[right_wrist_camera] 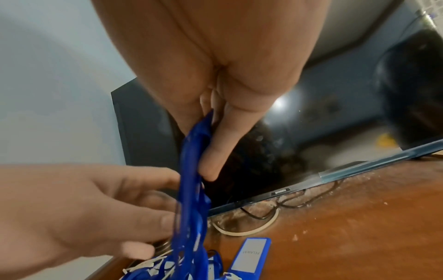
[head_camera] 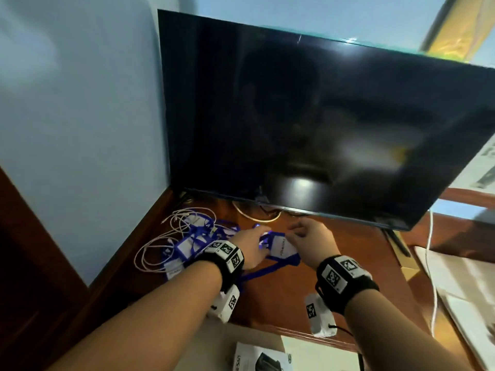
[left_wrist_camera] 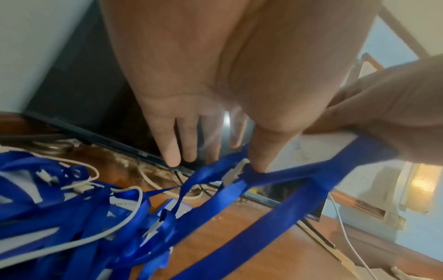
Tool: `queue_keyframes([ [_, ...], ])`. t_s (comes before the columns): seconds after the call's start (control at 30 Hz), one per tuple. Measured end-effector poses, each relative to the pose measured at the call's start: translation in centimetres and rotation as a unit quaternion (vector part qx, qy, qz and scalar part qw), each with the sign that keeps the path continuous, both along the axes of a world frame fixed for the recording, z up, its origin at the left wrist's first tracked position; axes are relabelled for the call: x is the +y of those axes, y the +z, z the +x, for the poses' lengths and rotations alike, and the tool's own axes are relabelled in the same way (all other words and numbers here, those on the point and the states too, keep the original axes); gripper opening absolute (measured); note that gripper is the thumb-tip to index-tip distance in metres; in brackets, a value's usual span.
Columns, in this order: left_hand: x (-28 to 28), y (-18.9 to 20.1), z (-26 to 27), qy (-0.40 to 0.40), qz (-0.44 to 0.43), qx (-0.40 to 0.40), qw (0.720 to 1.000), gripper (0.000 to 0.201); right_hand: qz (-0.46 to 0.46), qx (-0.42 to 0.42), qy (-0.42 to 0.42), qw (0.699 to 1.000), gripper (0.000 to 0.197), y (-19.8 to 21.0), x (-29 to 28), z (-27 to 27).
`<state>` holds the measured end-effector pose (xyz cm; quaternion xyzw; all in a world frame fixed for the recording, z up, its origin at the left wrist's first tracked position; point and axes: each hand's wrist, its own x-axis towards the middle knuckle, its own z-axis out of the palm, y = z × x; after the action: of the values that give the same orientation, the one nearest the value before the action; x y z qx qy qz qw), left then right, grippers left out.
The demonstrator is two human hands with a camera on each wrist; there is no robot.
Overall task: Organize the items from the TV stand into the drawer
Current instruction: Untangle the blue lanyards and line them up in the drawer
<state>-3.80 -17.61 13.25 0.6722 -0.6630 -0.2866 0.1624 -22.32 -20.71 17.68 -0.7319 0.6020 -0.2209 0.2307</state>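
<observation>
On the wooden TV stand (head_camera: pixel 294 295) lies a tangled pile of blue lanyards (head_camera: pixel 192 242) with badge holders and white cables (head_camera: pixel 158 253). My right hand (head_camera: pixel 294 232) pinches one blue badge holder (head_camera: pixel 281 247) with a white card, lifted just above the stand. In the right wrist view the right hand (right_wrist_camera: pixel 199 145) has its thumb and fingers closed on the badge holder (right_wrist_camera: pixel 191 170), seen edge-on. My left hand (left_wrist_camera: pixel 227 157) has straight fingers, its thumb tip touching the strap near the metal clip (left_wrist_camera: pixel 232 172). The strap (left_wrist_camera: pixel 275 217) trails back into the pile.
A large black TV (head_camera: pixel 308 116) stands right behind the hands, its lower edge low over the stand. Another badge holder (right_wrist_camera: pixel 250 255) lies flat nearby. Papers (head_camera: pixel 468 290) and a white cord (head_camera: pixel 431 263) sit at the right. A boxed item (head_camera: pixel 257 357) shows below the stand's front edge.
</observation>
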Motion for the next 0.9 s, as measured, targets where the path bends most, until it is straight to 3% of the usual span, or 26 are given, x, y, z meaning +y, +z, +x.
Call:
queue_keyframes([
  [0.1, -0.3, -0.9, -0.3, 0.037, -0.008, 0.011, 0.999, 0.010, -0.014, -0.015, -0.020, 1.000, 0.012, 1.0, 0.5, -1.1],
  [0.13, -0.4, -1.2, -0.2, 0.049, -0.020, 0.007, 0.999, 0.004, -0.023, -0.022, -0.024, 0.999, 0.012, 1.4, 0.6, -1.5],
  [0.23, -0.2, -1.7, 0.5, 0.088, -0.042, 0.010, 0.995, 0.008, -0.048, -0.072, -0.030, 0.996, 0.009, 2.7, 0.9, -2.9],
  [0.3, -0.1, -1.5, 0.8, 0.104, -0.047, 0.054, 0.992, 0.005, -0.056, -0.127, -0.052, 0.989, 0.009, 3.9, 1.1, -3.6],
  [0.33, 0.0, -0.9, 0.7, 0.104, -0.049, 0.099, 0.988, 0.013, -0.061, -0.153, -0.064, 0.984, 0.011, 4.5, 1.2, -3.9],
  [0.43, 0.3, 2.4, 0.0, 0.050, -0.067, 0.270, 0.959, 0.065, -0.082, -0.202, -0.074, 0.973, 0.014, 6.9, 1.5, -4.2],
  [0.5, 0.6, 5.7, -0.6, -0.001, -0.066, 0.328, 0.942, 0.082, -0.095, -0.237, -0.065, 0.965, 0.016, 8.9, 1.8, -4.1],
  [0.57, 0.5, 8.2, -1.0, -0.050, -0.078, 0.324, 0.942, 0.067, -0.120, -0.258, -0.056, 0.957, 0.015, 11.2, 2.2, -4.3],
  [0.63, 0.5, 10.2, -1.4, -0.053, -0.094, 0.287, 0.952, 0.018, -0.140, -0.276, -0.050, 0.950, 0.015, 13.8, 2.6, -4.8],
  [0.67, 0.7, 11.2, -1.6, -0.054, -0.098, 0.272, 0.956, 0.008, -0.142, -0.290, -0.050, 0.945, 0.017, 15.2, 2.8, -5.2],
  [0.8, 1.9, 13.4, -1.9, -0.028, -0.141, 0.259, 0.955, 0.025, -0.132, -0.402, -0.093, 0.901, 0.024, 19.5, 2.8, -7.4],
  [0.9, 3.8, 14.3, -2.1, -0.070, -0.183, 0.143, 0.970, 0.028, -0.086, -0.454, -0.117, 0.879, 0.022, 20.9, 3.2, -9.1],
])
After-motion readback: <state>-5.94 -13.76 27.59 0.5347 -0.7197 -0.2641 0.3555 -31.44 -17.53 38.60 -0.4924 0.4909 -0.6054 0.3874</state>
